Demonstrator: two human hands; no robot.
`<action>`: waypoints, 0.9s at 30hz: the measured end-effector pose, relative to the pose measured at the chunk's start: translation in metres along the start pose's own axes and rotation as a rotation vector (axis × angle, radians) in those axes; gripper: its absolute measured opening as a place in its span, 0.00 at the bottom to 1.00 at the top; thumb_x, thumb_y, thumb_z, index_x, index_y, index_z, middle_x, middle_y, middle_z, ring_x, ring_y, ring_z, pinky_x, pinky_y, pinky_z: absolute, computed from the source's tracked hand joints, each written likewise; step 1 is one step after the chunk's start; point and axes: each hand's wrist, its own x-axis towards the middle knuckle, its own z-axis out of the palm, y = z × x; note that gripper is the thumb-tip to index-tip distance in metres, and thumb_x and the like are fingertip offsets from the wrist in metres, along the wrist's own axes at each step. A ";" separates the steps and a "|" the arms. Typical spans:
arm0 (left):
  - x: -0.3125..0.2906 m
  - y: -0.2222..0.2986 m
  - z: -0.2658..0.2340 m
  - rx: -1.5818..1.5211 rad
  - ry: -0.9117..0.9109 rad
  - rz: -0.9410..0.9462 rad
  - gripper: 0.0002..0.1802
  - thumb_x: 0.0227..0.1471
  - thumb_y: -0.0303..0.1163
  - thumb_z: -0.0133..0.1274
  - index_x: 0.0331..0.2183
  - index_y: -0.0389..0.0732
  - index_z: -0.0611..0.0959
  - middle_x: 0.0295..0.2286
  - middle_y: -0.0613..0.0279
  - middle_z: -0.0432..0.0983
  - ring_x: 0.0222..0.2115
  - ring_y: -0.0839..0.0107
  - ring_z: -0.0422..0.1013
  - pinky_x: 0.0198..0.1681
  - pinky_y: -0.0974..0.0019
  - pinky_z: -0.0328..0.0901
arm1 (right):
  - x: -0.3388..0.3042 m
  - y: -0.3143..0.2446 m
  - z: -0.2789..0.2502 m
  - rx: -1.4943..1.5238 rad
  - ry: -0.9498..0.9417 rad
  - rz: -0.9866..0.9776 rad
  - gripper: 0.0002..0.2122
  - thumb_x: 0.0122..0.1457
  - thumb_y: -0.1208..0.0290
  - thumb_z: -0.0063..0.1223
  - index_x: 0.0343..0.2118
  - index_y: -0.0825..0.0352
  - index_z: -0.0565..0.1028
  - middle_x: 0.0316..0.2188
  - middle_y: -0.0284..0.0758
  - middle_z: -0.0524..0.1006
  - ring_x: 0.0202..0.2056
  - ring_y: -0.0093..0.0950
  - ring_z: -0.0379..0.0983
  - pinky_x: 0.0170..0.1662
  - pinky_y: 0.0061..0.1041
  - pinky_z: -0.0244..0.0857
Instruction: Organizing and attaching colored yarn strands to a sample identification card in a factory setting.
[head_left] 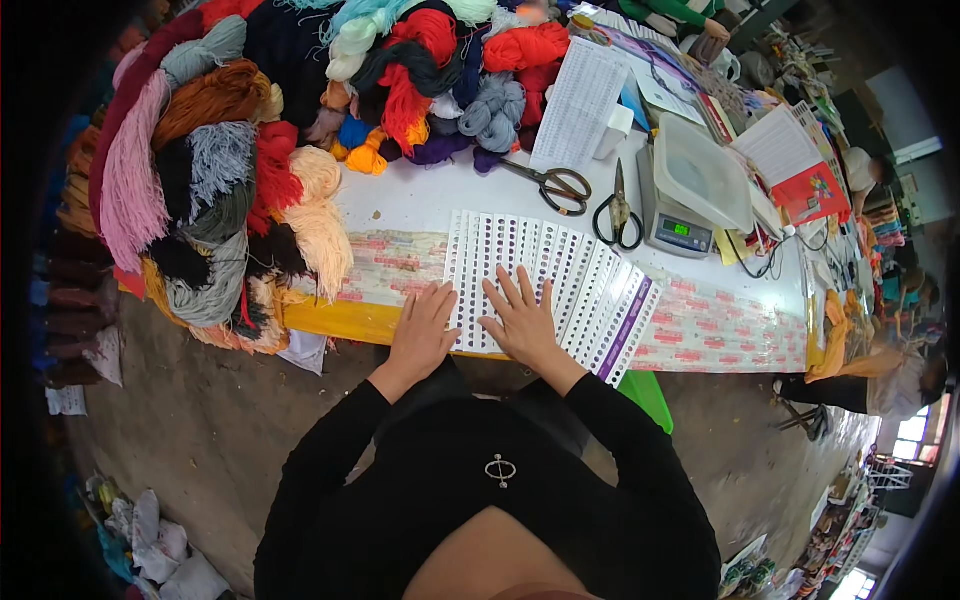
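Several white strips punched with rows of holes (572, 285) lie fanned across the table's front edge, overlapping one another. The rightmost one carries a purple band. My left hand (424, 325) rests at the left edge of the fan, fingers stretched out and pointing away from me. Flat on the middle of the strips lies my right hand (524, 318), its fingers spread. Neither hand grips anything. Parts of the strips are hidden under my palms.
Colourful yarn skeins (220, 160) pile up at the left and back. Beyond the strips lie black-handled scissors (560, 188) and a second pair (620, 212). A digital scale (680, 232) bears a clear plastic tray (703, 170). Printed sheets (578, 105) and a red booklet (808, 195) lie farther back.
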 end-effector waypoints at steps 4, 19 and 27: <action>-0.006 -0.002 -0.001 0.147 -0.046 0.064 0.28 0.53 0.38 0.47 0.55 0.41 0.66 0.56 0.60 0.59 0.59 0.58 0.52 0.60 0.47 0.46 | 0.005 -0.009 -0.002 0.015 -0.012 -0.028 0.27 0.58 0.48 0.42 0.59 0.53 0.62 0.63 0.34 0.54 0.64 0.41 0.44 0.59 0.61 0.35; -0.027 -0.032 0.008 0.248 -0.060 0.125 0.30 0.59 0.47 0.38 0.60 0.49 0.60 0.60 0.66 0.51 0.62 0.67 0.45 0.63 0.51 0.37 | 0.005 -0.020 0.014 -0.065 -0.125 -0.044 0.28 0.60 0.46 0.36 0.61 0.54 0.58 0.65 0.36 0.50 0.65 0.44 0.38 0.59 0.62 0.26; -0.046 -0.088 -0.026 0.321 -0.052 0.129 0.27 0.58 0.45 0.38 0.58 0.49 0.63 0.60 0.69 0.53 0.61 0.69 0.47 0.63 0.54 0.40 | 0.046 -0.072 0.033 -0.035 -0.096 -0.096 0.28 0.61 0.47 0.34 0.61 0.56 0.57 0.65 0.37 0.48 0.65 0.45 0.37 0.58 0.63 0.24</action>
